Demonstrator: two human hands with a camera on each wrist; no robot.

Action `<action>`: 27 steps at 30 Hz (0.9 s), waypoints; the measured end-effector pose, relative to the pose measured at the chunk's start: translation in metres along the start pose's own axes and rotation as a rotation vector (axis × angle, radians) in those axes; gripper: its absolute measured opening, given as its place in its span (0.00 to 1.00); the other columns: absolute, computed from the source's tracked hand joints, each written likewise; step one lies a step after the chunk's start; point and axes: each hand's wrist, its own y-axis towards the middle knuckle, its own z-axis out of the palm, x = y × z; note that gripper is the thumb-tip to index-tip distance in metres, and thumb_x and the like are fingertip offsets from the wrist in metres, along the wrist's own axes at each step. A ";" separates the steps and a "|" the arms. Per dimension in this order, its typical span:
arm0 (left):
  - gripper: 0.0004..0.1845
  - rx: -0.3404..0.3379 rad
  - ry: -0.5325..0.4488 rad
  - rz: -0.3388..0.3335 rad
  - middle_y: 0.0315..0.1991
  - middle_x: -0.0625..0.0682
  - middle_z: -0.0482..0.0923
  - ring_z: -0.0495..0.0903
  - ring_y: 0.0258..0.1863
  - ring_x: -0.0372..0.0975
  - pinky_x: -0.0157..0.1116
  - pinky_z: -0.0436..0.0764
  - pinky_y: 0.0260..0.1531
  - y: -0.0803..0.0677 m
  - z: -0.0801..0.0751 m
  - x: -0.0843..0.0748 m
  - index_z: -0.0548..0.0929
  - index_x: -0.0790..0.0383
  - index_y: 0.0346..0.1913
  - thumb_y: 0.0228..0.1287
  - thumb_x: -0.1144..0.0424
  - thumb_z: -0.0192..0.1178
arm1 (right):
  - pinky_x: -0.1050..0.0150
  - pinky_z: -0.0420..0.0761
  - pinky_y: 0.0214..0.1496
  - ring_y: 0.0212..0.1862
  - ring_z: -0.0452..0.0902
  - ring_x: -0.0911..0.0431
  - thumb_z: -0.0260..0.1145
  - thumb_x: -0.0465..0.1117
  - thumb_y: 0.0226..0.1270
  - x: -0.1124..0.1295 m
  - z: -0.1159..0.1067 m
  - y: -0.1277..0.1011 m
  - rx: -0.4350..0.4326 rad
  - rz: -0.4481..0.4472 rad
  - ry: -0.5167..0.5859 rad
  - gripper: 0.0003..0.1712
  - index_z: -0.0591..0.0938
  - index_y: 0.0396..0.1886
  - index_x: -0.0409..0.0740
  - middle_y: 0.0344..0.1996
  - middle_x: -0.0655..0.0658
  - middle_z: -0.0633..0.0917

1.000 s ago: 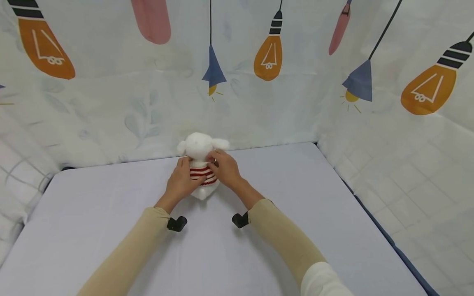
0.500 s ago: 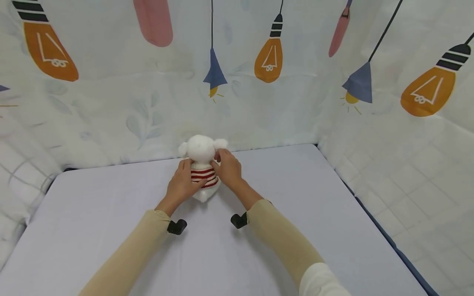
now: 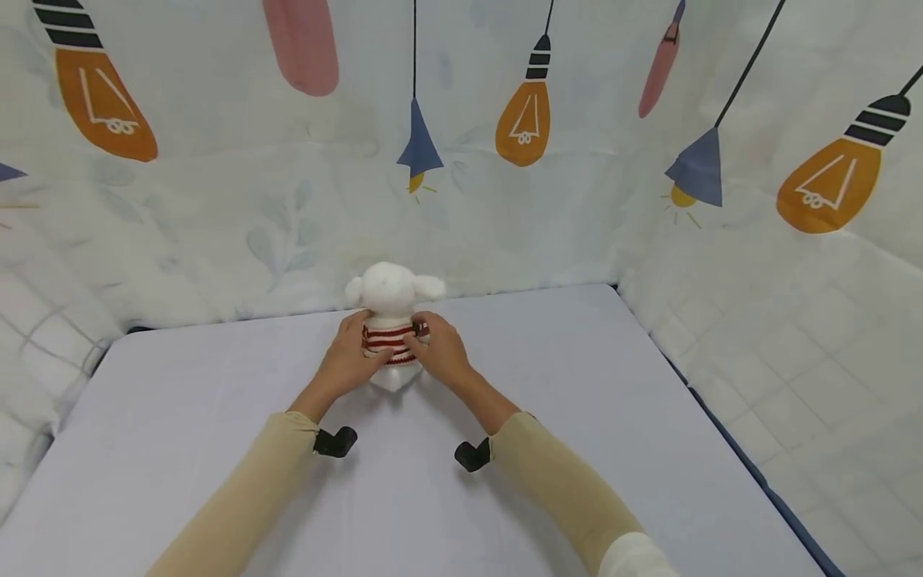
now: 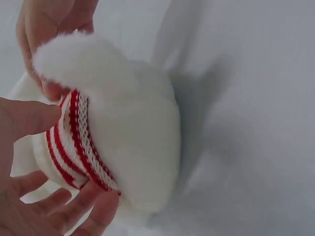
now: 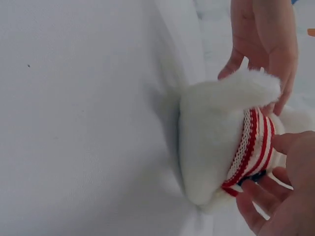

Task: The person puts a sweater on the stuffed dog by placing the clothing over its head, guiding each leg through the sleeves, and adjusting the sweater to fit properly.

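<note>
A white plush toy (image 3: 389,288) with floppy ears sits upright near the table's far edge, its back towards me. It wears a red-and-white striped knit sweater (image 4: 74,137). My left hand (image 3: 344,357) holds the toy's left side, thumb (image 4: 37,118) across the sweater's back and fingers (image 4: 64,211) round the side. On the other side, my right hand (image 3: 441,353) grips the sweater at the flank, thumb on the back. In the right wrist view, its fingers (image 5: 261,196) reach round by a dark blue patch (image 5: 256,177) on the knit. The toy's front is hidden in the head view.
A pale cloth covers the table (image 3: 216,417). Behind it hangs a white curtain (image 3: 447,224) printed with bulbs and lamps, close to the toy's head. More curtain stands along both sides. Black camera mounts (image 3: 336,442) jut from the wrists.
My right hand has moved down from beside the toy's neck and ear to the sweater's side. The right ear, partly covered before, now sticks out freely. My left hand has shifted slightly left.
</note>
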 end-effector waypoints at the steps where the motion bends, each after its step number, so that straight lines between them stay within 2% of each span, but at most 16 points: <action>1: 0.39 0.007 -0.010 0.003 0.67 0.70 0.58 0.69 0.58 0.59 0.56 0.72 0.55 0.000 -0.002 0.004 0.53 0.71 0.72 0.65 0.59 0.59 | 0.60 0.79 0.53 0.55 0.78 0.54 0.64 0.50 0.68 0.002 0.002 -0.003 0.023 0.025 0.014 0.29 0.73 0.64 0.43 0.57 0.45 0.80; 5: 0.31 0.016 0.012 -0.022 0.65 0.69 0.65 0.66 0.63 0.60 0.58 0.66 0.61 0.000 -0.009 0.021 0.59 0.71 0.69 0.66 0.65 0.55 | 0.60 0.77 0.57 0.58 0.74 0.55 0.66 0.60 0.62 0.010 0.011 -0.009 0.131 0.064 -0.010 0.44 0.63 0.71 0.46 0.63 0.47 0.74; 9: 0.30 0.055 0.038 -0.058 0.68 0.70 0.63 0.60 0.69 0.62 0.60 0.61 0.66 0.004 -0.013 0.032 0.58 0.70 0.69 0.66 0.65 0.51 | 0.61 0.78 0.56 0.57 0.74 0.56 0.69 0.60 0.58 0.015 0.017 -0.009 0.165 0.031 -0.059 0.50 0.58 0.73 0.48 0.63 0.49 0.73; 14: 0.32 0.136 0.047 -0.084 0.70 0.71 0.58 0.57 0.70 0.63 0.60 0.61 0.66 0.012 -0.015 0.037 0.54 0.71 0.71 0.68 0.63 0.48 | 0.61 0.76 0.61 0.61 0.73 0.56 0.72 0.50 0.59 0.015 0.014 -0.006 0.171 0.018 -0.068 0.49 0.56 0.74 0.46 0.65 0.48 0.73; 18: 0.31 0.131 0.049 -0.055 0.65 0.73 0.63 0.61 0.67 0.64 0.60 0.62 0.65 0.018 -0.014 0.040 0.59 0.76 0.68 0.66 0.63 0.51 | 0.59 0.71 0.67 0.68 0.67 0.53 0.70 0.44 0.61 0.014 0.009 -0.003 0.203 0.031 -0.085 0.49 0.53 0.76 0.44 0.71 0.45 0.67; 20: 0.32 0.125 0.036 -0.043 0.64 0.73 0.64 0.62 0.66 0.63 0.59 0.62 0.66 0.020 -0.012 0.042 0.60 0.76 0.67 0.66 0.62 0.54 | 0.58 0.69 0.69 0.71 0.65 0.51 0.69 0.40 0.61 0.012 0.007 -0.002 0.182 0.038 -0.111 0.47 0.55 0.76 0.44 0.72 0.45 0.65; 24: 0.37 0.154 -0.028 -0.054 0.67 0.71 0.64 0.62 0.68 0.62 0.58 0.62 0.67 0.020 -0.001 0.045 0.57 0.71 0.71 0.66 0.57 0.58 | 0.55 0.71 0.68 0.69 0.67 0.51 0.63 0.32 0.62 0.007 0.006 0.000 0.088 0.041 -0.166 0.37 0.65 0.72 0.45 0.69 0.47 0.71; 27: 0.39 0.172 -0.059 -0.066 0.69 0.71 0.62 0.61 0.69 0.62 0.58 0.62 0.67 0.018 0.008 0.044 0.53 0.70 0.73 0.67 0.55 0.57 | 0.50 0.72 0.66 0.69 0.68 0.52 0.60 0.35 0.63 0.004 0.007 0.000 0.062 0.051 -0.197 0.34 0.67 0.70 0.46 0.68 0.49 0.73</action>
